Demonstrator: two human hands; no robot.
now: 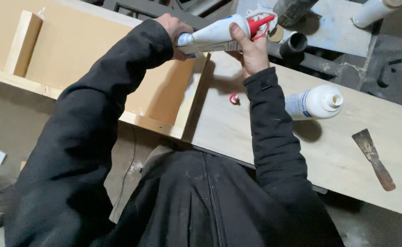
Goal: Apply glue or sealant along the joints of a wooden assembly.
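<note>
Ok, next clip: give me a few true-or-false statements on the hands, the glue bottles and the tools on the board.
1. Both hands hold the white glue bottle with the red nozzle. True: left hand at its base, right hand near the nozzle.
2. The second bottle stands upright with its cap on. False: it lies on its side, uncapped.
3. A small red cap lies on the board. True.
4. The putty knife is in the right hand. False: it lies on the board, untouched.
</note>
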